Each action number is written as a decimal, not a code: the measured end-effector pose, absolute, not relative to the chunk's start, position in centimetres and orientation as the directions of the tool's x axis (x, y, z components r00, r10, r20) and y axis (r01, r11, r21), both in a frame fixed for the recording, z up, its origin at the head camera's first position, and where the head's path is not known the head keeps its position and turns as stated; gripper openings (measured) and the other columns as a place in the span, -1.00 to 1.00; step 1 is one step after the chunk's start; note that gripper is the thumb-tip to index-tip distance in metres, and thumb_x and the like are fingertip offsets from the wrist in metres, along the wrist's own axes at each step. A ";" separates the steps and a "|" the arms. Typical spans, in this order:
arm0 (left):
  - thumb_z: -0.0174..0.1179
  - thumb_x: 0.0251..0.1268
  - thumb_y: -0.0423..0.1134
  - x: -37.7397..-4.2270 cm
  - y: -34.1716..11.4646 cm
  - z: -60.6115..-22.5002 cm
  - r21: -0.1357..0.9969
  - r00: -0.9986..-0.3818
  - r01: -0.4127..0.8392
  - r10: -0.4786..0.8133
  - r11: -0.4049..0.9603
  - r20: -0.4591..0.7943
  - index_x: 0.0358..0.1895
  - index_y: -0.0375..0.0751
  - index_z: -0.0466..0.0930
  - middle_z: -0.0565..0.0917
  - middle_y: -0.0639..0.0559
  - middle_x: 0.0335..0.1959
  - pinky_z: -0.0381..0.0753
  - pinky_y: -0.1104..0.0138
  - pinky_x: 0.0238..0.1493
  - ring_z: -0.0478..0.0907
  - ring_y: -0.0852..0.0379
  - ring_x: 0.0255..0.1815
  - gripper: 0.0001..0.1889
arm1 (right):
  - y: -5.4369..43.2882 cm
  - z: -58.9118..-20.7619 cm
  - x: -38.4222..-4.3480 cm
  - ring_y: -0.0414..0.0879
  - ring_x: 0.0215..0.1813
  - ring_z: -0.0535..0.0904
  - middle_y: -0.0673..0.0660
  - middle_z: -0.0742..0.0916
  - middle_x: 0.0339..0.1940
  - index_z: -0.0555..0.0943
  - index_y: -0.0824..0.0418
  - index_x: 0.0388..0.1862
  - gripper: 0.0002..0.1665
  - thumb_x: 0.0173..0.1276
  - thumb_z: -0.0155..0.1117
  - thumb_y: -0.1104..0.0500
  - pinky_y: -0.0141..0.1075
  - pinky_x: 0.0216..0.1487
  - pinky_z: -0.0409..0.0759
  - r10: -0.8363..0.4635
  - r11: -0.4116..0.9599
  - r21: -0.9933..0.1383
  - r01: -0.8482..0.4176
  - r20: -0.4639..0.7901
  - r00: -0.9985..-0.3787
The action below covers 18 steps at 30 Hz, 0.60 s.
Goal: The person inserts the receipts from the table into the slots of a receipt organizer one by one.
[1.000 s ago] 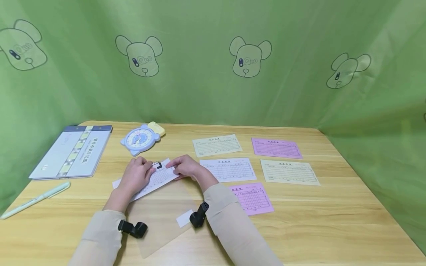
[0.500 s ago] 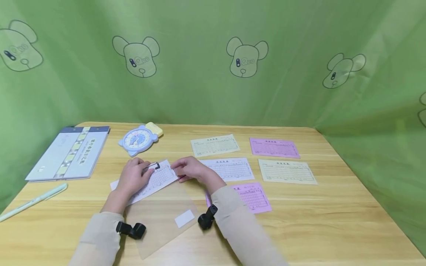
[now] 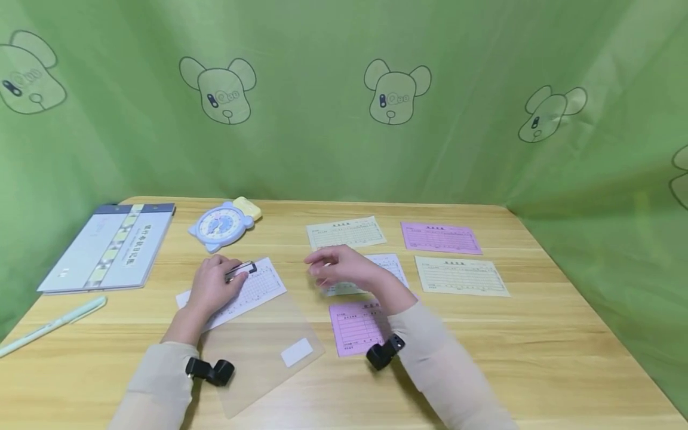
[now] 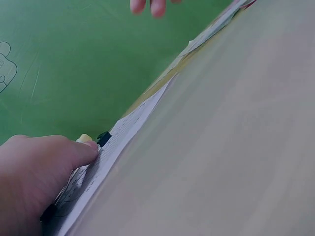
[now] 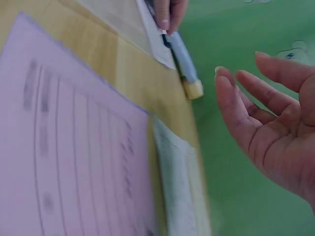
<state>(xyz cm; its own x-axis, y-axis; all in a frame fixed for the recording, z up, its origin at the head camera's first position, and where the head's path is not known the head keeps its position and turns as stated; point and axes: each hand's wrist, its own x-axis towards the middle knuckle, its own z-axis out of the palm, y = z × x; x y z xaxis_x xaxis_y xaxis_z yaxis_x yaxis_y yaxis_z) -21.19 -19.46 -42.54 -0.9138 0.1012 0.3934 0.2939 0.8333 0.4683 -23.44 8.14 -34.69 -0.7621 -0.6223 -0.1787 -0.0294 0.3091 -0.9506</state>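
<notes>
My left hand [image 3: 214,288] grips the metal clip [image 3: 243,270] of a translucent clipboard [image 3: 258,364], its thumb lying by the clip's black end [image 4: 103,138]. A white printed slip [image 3: 263,289] lies on the board at the clip, partly under that hand. My right hand [image 3: 344,267] hovers with loosely bent fingers over another white slip [image 3: 389,263], covering part of it. Nothing is between its fingers in the right wrist view, where the palm [image 5: 283,142] shows. Below the right forearm lies a pink slip [image 3: 355,331], partly covered by the wrist.
Two cream slips [image 3: 346,232] and a second pink slip [image 3: 442,237] lie farther back and right. At the left are a ledger book [image 3: 102,251] and a pale green pen [image 3: 54,325]. A blue clock [image 3: 221,226] and a yellow block [image 3: 247,207] sit at the back.
My right hand has left the edge of the slip on the clipboard and moved right. The near pink slip's left part has come into view. My left hand stays at the clip.
</notes>
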 end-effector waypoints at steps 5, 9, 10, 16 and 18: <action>0.12 0.05 -0.19 -21.1 -19.3 -42.3 0.486 -0.922 0.286 0.098 0.826 0.375 -0.14 -0.39 0.53 0.43 -0.18 -0.31 0.24 0.11 -0.23 0.30 -0.08 -0.24 -0.65 | 11.0 -33.5 -22.3 0.03 -0.23 0.54 0.39 0.50 -0.10 0.36 0.41 0.08 -0.53 0.16 0.09 0.33 -0.18 -0.19 0.48 -0.659 0.262 -0.962 -0.080 -0.118 -0.743; 0.13 0.05 -0.19 -21.0 -19.4 -42.4 0.490 -0.921 0.285 0.094 0.824 0.378 -0.15 -0.38 0.54 0.43 -0.18 -0.31 0.25 0.11 -0.23 0.31 -0.07 -0.24 -0.65 | 13.2 -33.0 -21.5 0.13 -0.17 0.50 0.42 0.48 -0.08 0.33 0.45 0.09 -0.52 0.15 0.08 0.35 -0.14 -0.16 0.46 -0.676 0.210 -0.972 -0.106 -0.066 -0.734; 0.14 0.04 -0.18 -21.0 -19.3 -42.4 0.489 -0.920 0.285 0.093 0.825 0.380 -0.15 -0.38 0.54 0.43 -0.17 -0.31 0.25 0.12 -0.24 0.31 -0.07 -0.25 -0.65 | 13.8 -32.9 -21.2 0.15 -0.16 0.49 0.41 0.48 -0.07 0.33 0.45 0.09 -0.52 0.15 0.08 0.35 -0.13 -0.16 0.46 -0.676 0.207 -0.971 -0.118 -0.055 -0.735; 0.14 0.05 -0.18 -21.1 -19.3 -42.4 0.497 -0.925 0.277 0.088 0.822 0.370 -0.13 -0.36 0.53 0.43 -0.17 -0.30 0.25 0.13 -0.25 0.30 -0.06 -0.25 -0.65 | 18.1 -33.1 -20.2 0.05 -0.15 0.50 0.32 0.52 -0.08 0.34 0.46 0.07 -0.51 0.15 0.14 0.30 -0.21 -0.13 0.45 -0.629 0.258 -0.945 -0.200 -0.007 -0.778; 0.15 0.05 -0.18 -21.1 -19.3 -42.5 0.502 -0.928 0.270 0.084 0.822 0.362 -0.12 -0.35 0.53 0.43 -0.16 -0.30 0.25 0.14 -0.25 0.30 -0.06 -0.25 -0.64 | 19.5 -33.4 -19.9 0.00 -0.17 0.51 0.32 0.52 -0.08 0.35 0.45 0.07 -0.51 0.15 0.15 0.29 -0.25 -0.12 0.44 -0.601 0.274 -0.938 -0.212 0.006 -0.800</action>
